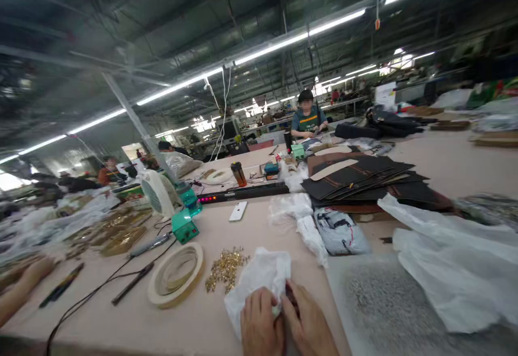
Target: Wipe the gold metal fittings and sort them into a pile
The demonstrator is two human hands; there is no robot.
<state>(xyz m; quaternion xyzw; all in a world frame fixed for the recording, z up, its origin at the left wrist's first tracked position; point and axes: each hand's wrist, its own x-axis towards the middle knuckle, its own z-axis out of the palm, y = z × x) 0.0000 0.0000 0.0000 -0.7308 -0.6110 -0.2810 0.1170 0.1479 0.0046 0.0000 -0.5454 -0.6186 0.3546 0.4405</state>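
Note:
At the table's front edge, my left hand [261, 321] rests on a crumpled white wrapping sheet [267, 269], its fingers curled together over it. Close against it is my right hand [309, 318], with bent fingers closed around something small and dark that is mostly hidden. A bit of pale green shows between the two hands. Just left of the sheet lies a loose pile of small gold-coloured metal fittings [226, 268]. Beyond that pile is a large roll of cream tape [154, 286] with a smaller roll inside its ring.
A green power box [184, 226], a white fan [157, 191] and a phone [238, 211] stand or lie ahead. Dark panels [360, 178] are stacked at right, near clear plastic sheeting [449, 269]. Another person's arm [24, 286] reaches in at left; a co-worker [308, 116] sits opposite.

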